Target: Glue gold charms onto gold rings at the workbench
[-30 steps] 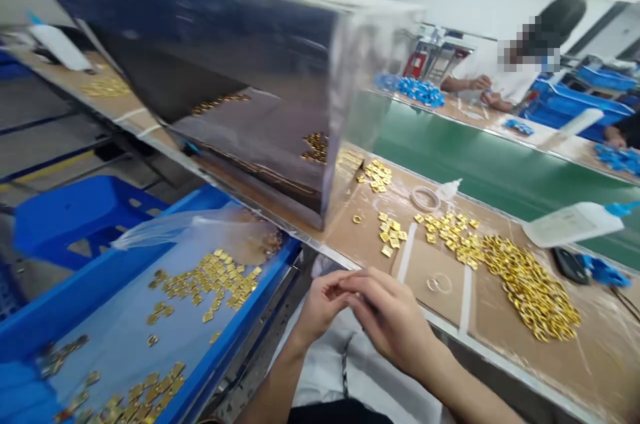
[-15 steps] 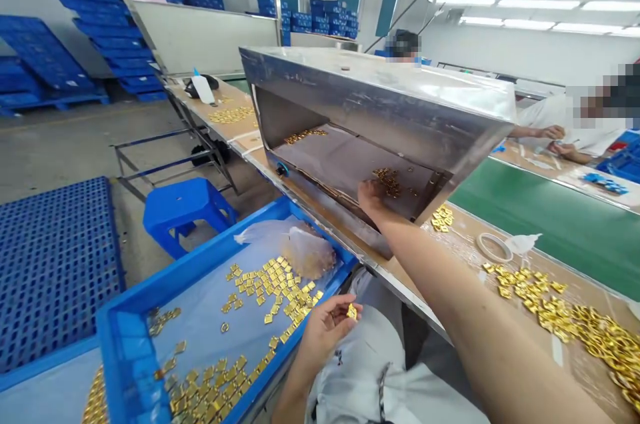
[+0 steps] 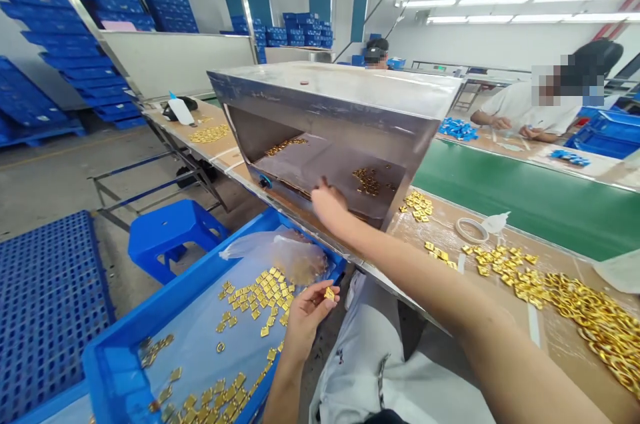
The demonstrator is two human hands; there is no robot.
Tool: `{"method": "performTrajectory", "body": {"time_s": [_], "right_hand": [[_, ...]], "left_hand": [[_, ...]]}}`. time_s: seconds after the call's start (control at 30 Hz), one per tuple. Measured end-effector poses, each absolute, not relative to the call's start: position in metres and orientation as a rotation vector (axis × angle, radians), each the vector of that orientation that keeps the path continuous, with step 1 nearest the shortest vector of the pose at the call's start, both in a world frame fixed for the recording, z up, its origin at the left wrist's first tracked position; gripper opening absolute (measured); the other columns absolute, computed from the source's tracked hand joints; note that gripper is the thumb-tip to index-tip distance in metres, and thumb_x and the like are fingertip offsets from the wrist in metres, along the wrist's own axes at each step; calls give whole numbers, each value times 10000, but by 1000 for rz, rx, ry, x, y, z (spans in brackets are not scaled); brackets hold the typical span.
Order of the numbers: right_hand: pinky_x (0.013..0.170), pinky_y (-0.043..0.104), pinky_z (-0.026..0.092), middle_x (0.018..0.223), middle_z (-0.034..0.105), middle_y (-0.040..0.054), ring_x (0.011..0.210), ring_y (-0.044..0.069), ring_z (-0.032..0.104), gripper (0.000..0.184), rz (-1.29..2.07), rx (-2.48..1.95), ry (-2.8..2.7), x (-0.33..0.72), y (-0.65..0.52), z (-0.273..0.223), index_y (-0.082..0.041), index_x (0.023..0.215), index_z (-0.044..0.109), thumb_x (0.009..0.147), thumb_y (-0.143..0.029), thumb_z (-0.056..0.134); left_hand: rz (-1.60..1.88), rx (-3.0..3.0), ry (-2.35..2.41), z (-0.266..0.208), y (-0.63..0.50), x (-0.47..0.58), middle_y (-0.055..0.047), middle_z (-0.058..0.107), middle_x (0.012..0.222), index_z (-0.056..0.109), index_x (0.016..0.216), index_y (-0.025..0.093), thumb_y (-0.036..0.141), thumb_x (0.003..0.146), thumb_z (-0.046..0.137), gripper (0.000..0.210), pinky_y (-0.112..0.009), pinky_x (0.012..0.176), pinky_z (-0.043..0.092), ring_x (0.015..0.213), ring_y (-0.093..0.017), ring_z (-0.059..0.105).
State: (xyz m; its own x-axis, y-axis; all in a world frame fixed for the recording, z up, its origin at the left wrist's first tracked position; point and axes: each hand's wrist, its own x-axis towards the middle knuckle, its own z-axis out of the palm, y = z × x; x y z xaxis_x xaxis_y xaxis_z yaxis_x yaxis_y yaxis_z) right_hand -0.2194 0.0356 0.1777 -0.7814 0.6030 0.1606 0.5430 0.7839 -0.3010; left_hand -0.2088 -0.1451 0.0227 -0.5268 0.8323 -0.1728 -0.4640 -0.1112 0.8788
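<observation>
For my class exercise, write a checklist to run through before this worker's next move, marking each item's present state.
1. Left hand has its grip on a gold piece: ok.
2. Right hand is at the opening of the metal box: ok.
3. Right hand's fingers are free of any piece: cannot tell.
4. Gold squares in the blue tray form one orderly group: not ok, they lie in several scattered clusters.
5. Plastic bag is out of the tray: not ok, it lies at the tray's far end.

Bench (image 3: 565,352) carries: hood (image 3: 325,101); tape roll (image 3: 470,240); loose gold squares (image 3: 495,265); heaped gold rings (image 3: 597,319); white object (image 3: 620,273), part-seen, possibly a bottle.
</observation>
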Motion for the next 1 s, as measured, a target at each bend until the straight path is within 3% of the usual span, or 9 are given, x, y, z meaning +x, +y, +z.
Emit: {"method": "performTrajectory", "body": {"time_s": [0.1, 0.17, 0.23, 0.37, 0.43, 0.53, 0.63, 1.0], "right_hand": [[756, 307, 565, 1198, 649, 146, 869, 200, 721, 276, 387, -772, -2764, -171, -13, 181, -145, 1095, 749, 976, -80, 508], [726, 297, 560, 1126, 659, 108, 815, 169, 691, 285, 605, -529, -2604, -121, -32, 180, -171, 1115, 754, 949, -76, 543], [762, 285, 558, 999, 675, 67, 866, 159, 676, 275, 853, -486, -2280, -64, -39, 177, -203, 1074, 771, 970, -112, 533], [651, 262, 559, 811, 722, 19, 696, 133, 665, 115, 1370, -712, -1737, 33, -31, 162, -208, 940, 775, 898, -290, 705], [624, 268, 565, 759, 732, 14, 655, 138, 660, 216, 1491, -799, -1491, 65, -26, 151, -205, 886, 763, 803, -398, 814], [622, 279, 577, 813, 762, 34, 616, 128, 637, 365, 1549, -868, -1245, 98, -24, 137, -203, 844, 742, 692, -500, 890], [622, 271, 585, 898, 780, 49, 591, 110, 616, 392, 1558, -912, -1142, 125, -24, 126, -208, 847, 718, 684, -517, 896], [504, 229, 538, 693, 678, -14, 515, 115, 609, 453, 1596, -964, -997, 156, -21, 101, -226, 816, 609, 672, -537, 905]], "left_hand": [[1780, 462, 1135, 33, -133, -198, -66, 791, 816, 792, 831, 162, 466, 524, 977, 470, -260, 701, 575, 717, -164, 711], [1774, 509, 1068, 40, -123, -187, -51, 776, 766, 766, 750, 157, 469, 490, 989, 463, -248, 659, 570, 683, -158, 698], [1748, 562, 1000, 47, -112, -171, -53, 786, 805, 779, 802, 166, 459, 515, 984, 458, -247, 674, 583, 704, -160, 712], [1654, 657, 834, 64, -82, -124, -73, 803, 886, 801, 905, 177, 417, 563, 975, 453, -240, 736, 600, 749, -155, 739], [1616, 700, 761, 70, -65, -94, -80, 804, 890, 799, 928, 173, 423, 572, 971, 468, -257, 741, 607, 744, -162, 742], [1574, 724, 672, 75, -42, -50, -82, 801, 890, 792, 964, 166, 441, 589, 962, 495, -269, 733, 604, 737, -167, 740], [1541, 705, 592, 72, -28, -13, -63, 798, 876, 797, 968, 179, 431, 613, 955, 463, -261, 751, 597, 744, -155, 732], [1482, 722, 559, 51, -27, 20, -64, 810, 924, 799, 997, 219, 421, 678, 925, 398, -275, 763, 593, 806, -173, 743]]}}
